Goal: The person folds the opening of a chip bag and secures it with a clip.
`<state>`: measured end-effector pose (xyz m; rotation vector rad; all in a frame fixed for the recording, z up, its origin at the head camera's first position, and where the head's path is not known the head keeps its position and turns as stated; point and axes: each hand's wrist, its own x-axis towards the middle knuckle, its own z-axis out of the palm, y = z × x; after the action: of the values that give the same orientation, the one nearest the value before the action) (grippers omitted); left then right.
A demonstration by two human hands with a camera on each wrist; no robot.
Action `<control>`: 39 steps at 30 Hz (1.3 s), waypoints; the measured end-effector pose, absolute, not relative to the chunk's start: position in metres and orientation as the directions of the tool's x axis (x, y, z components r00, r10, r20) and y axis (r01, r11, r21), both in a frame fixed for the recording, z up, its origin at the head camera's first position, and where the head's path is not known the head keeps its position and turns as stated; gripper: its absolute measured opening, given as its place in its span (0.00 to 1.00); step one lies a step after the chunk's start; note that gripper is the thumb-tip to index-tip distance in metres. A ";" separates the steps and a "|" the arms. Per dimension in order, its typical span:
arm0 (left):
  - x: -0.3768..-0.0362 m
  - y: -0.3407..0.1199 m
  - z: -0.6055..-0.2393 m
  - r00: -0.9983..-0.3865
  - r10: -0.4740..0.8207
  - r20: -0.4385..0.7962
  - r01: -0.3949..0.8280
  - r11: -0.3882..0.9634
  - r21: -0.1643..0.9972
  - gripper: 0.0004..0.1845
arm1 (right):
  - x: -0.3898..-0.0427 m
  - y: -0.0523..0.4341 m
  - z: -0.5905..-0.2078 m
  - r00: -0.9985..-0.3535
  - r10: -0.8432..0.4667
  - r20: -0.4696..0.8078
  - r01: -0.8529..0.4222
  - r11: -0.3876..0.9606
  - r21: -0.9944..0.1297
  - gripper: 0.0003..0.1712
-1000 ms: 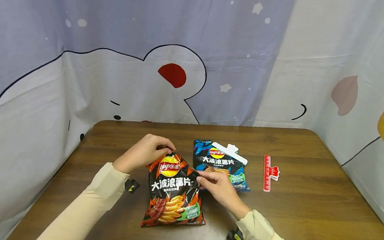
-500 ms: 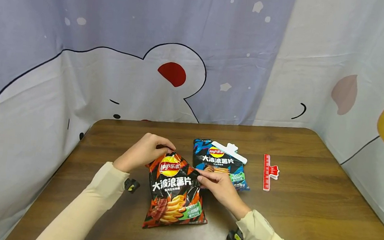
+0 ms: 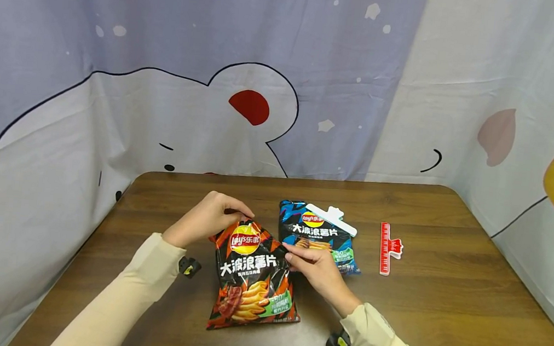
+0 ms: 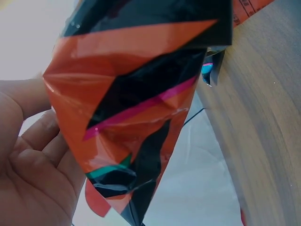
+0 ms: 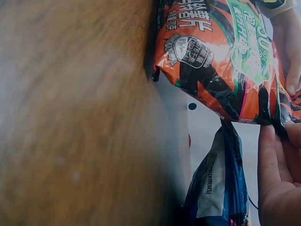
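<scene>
Both hands hold a red-and-black Lay's chip bag (image 3: 250, 280) by its top end. My left hand (image 3: 214, 217) pinches the upper left corner, thumb and fingers close together. At the upper right edge, my right hand (image 3: 317, 270) pinches the bag between thumb and fingers. The bag leans with its printed front toward me and its bottom end low over the table. In the left wrist view the orange-and-black side of the bag (image 4: 127, 103) hides part of the left hand (image 4: 42, 155). The right wrist view shows the right hand's fingertips (image 5: 268, 134) at the bag's edge.
Behind the right hand lies a blue Lay's chip bag (image 3: 313, 232) with a white bag clip (image 3: 332, 219) across its top. A red bag clip (image 3: 386, 249) lies farther right on the wooden table (image 3: 443, 308). A patterned curtain (image 3: 344, 80) hangs behind the table.
The red-and-black chip bag's lower end has shifted very slightly to the right. Both hands keep their pinch on it, almost still.
</scene>
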<state>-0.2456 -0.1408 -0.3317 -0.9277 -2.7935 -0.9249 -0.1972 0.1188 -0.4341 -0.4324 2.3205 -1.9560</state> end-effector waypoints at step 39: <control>-0.246 -0.141 -0.333 -0.774 0.572 0.272 0.618 0.587 0.524 0.15 | -0.195 0.123 -0.435 -0.944 -0.279 0.178 -0.224 0.142 -0.964 0.14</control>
<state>-0.2462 -0.1413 -0.3329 -1.0264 -2.7317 -0.9458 -0.1952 0.1227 -0.4348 -0.5162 2.3407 -1.9628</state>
